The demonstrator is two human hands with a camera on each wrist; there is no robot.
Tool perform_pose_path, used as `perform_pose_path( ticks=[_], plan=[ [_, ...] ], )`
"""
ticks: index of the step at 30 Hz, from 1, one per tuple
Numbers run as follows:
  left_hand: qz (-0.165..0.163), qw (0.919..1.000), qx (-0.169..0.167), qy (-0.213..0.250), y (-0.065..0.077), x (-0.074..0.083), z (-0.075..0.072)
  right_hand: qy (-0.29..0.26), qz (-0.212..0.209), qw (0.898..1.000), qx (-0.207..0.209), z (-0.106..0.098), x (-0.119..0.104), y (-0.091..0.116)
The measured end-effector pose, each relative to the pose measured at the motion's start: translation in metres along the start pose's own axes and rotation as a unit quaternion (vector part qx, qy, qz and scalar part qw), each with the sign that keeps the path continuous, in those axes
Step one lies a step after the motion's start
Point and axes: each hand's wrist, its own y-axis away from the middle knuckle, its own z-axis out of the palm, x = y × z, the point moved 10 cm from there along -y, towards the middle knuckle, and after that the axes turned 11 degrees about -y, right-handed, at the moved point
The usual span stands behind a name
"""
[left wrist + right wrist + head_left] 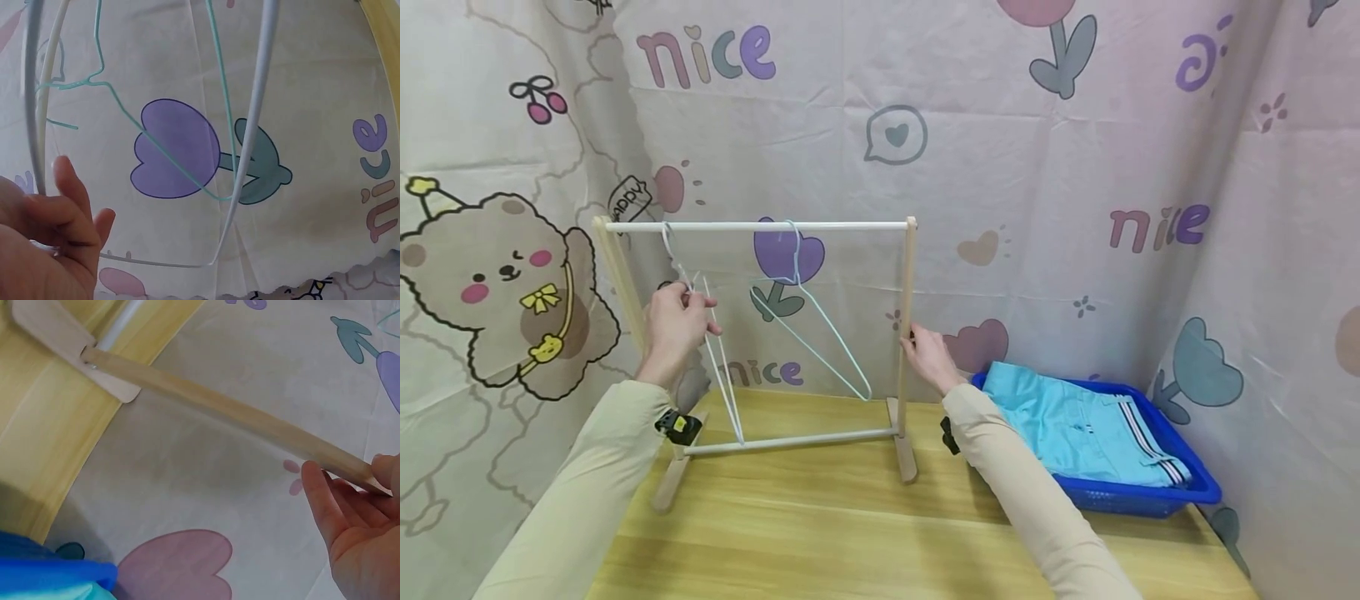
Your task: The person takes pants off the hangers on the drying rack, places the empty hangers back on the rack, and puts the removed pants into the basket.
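Observation:
A small garment rack (820,226) with a white top rail and wooden posts stands on the table. My left hand (676,325) pinches a white clothes hanger (727,392) near its neck; the hook is over the rail's left part. In the left wrist view, the fingers of the left hand (59,234) curl at the hanger's wire. A mint green hanger (838,333) hangs at mid-rail, turned at an angle. With thumb and fingers, my right hand (931,358) grips the rack's right post (907,292); the right wrist view shows that post (250,422) between them.
To the right of the rack, a blue plastic basket (1138,500) holds folded light blue garments (1067,425) with a striped waistband. The wooden-look table (820,517) ends at a printed curtain (1022,183) behind the rack.

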Motion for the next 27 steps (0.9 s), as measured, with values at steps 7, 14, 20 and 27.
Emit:
perform_pose_path(
  ticks=[7, 14, 20, 27],
  plan=[
    [0.022, 0.9997, 0.01, -0.011, -0.002, 0.01, -0.005, 0.015, 0.019, 1.0, 0.005, 0.005, 0.002, -0.002],
    [0.024, 0.9996, 0.008, -0.016, -0.006, 0.014, -0.007, 0.026, 0.017, 0.999, 0.012, 0.008, 0.001, -0.003],
    [0.013, 0.9999, 0.004, -0.009, -0.013, 0.016, -0.011, 0.027, -0.013, 1.0, 0.007, 0.013, -0.006, -0.004],
    [-0.001, 0.9999, -0.006, 0.012, -0.026, 0.016, -0.008, 0.034, -0.001, 0.999, 0.016, 0.008, -0.002, -0.001]
  ],
)
